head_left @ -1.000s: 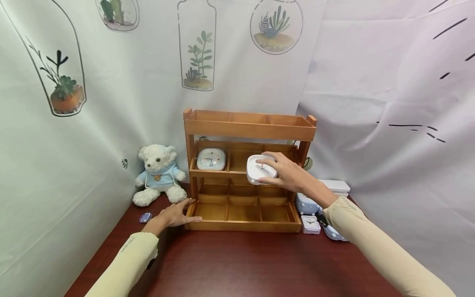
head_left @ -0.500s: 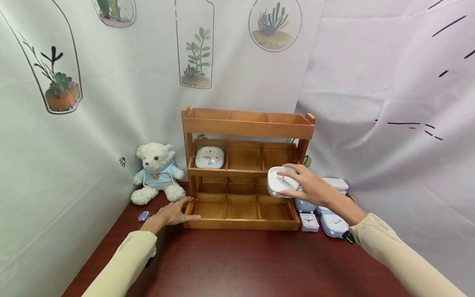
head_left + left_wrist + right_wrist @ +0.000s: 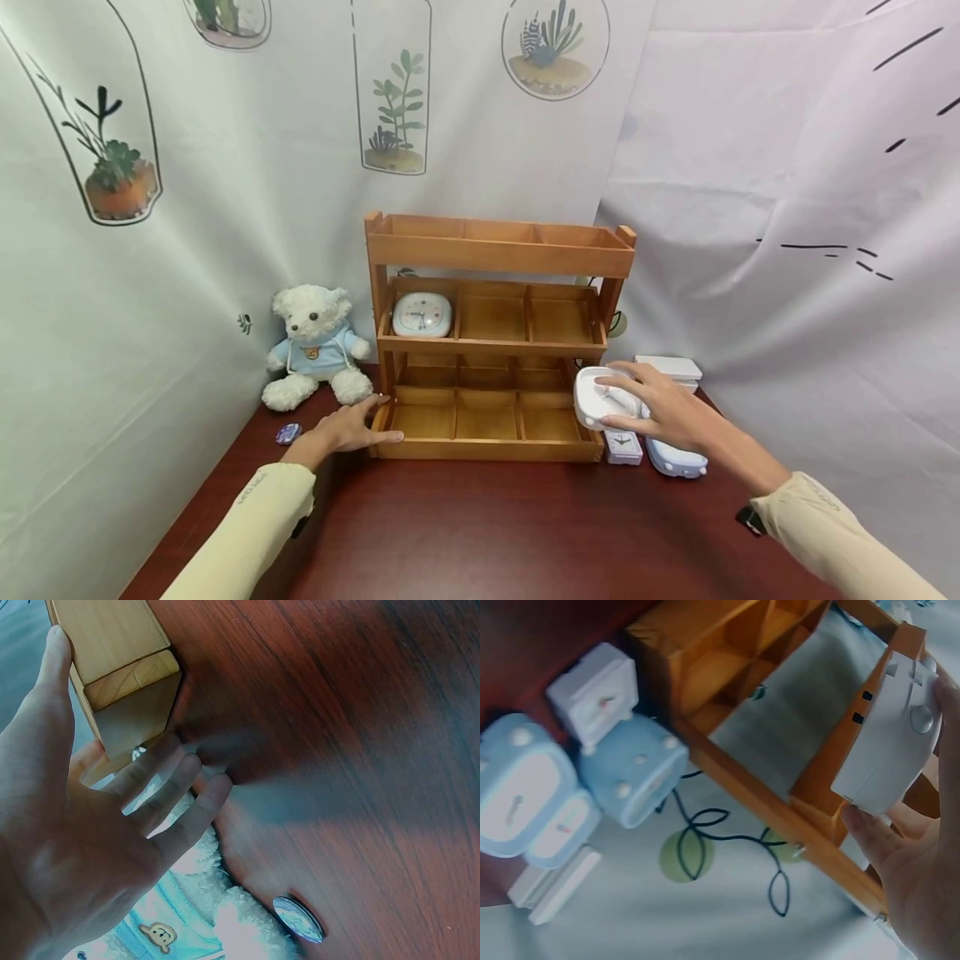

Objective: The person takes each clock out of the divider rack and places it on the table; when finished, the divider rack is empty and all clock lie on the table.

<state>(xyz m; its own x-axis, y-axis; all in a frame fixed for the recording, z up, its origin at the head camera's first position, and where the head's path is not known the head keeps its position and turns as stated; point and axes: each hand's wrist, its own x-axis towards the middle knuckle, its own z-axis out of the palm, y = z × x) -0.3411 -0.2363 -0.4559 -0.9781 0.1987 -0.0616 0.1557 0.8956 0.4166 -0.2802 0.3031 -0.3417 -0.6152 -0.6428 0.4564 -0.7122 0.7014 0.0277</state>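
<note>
A three-tier wooden shelf (image 3: 495,258) with divided compartments stands at the back of the table. My left hand (image 3: 345,429) rests at its lower left front corner, thumb over the front board and other fingers extended beside it; the left wrist view shows these fingers nearly straight near the shelf end (image 3: 135,690). My right hand (image 3: 663,408) grips a white alarm clock (image 3: 588,398) by its edges, in front of the shelf's lower right corner. The right wrist view shows the clock's side (image 3: 889,742) between thumb and fingers. Another white clock (image 3: 422,315) sits in the middle tier's left compartment.
A white teddy bear (image 3: 311,350) in a blue hoodie sits left of the shelf, with a small round patterned disc (image 3: 288,433) near it. Right of the shelf are a small square clock (image 3: 624,448), blue clocks (image 3: 521,787) and stacked white boxes (image 3: 667,367).
My right hand has moved right and down with the white alarm clock, from before the middle tier to beside the lower right corner. The left hand keeps its place.
</note>
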